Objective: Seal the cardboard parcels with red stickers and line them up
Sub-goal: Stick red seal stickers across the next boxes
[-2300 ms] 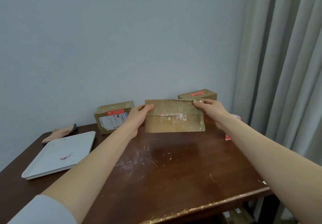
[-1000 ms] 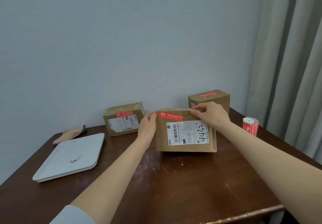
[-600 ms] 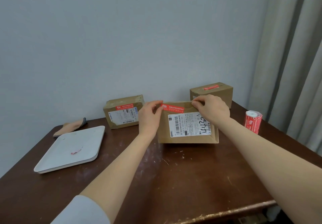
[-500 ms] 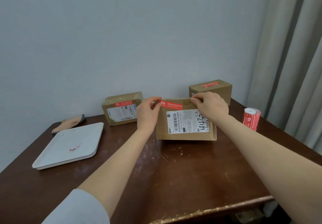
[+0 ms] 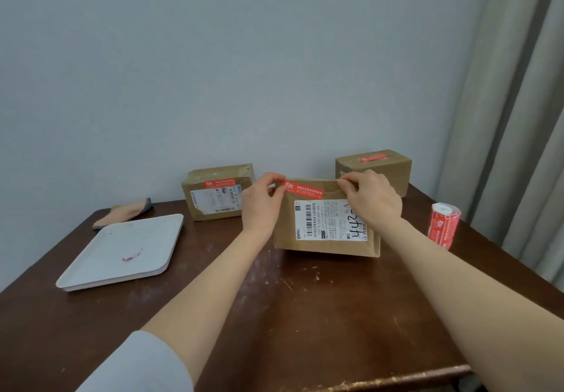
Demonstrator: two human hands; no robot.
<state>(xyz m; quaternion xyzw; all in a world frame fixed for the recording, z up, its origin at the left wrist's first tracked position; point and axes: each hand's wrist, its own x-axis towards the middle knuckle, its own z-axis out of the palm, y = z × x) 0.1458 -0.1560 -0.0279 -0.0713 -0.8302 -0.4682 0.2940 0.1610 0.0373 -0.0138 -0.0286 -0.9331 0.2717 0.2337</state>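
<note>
Sealing step in hand, by the look of it. Left hand (image 5: 262, 205) pinches left end of red sticker (image 5: 305, 189) on top edge of middle parcel (image 5: 326, 239), which stands on worktop (image 5: 305, 315) between both hands. Right hand (image 5: 370, 199) curls over its top right corner, steadying. Stickered rear parcels (image 5: 216, 193) (image 5: 393, 169) sit beyond hands. Next move likely calls for pressing sticker flat, then sliding parcel into line.

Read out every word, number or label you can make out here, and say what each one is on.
"SF0229459135909": printed sideways on the white shipping label of the middle parcel.
"WU": same label.
"44": handwritten on that label; further digits partly hidden by the right hand.
White print on the red sticker of that parcel: too blurred.
Print on the left parcel's label and the sticker roll: too small to read.
</note>
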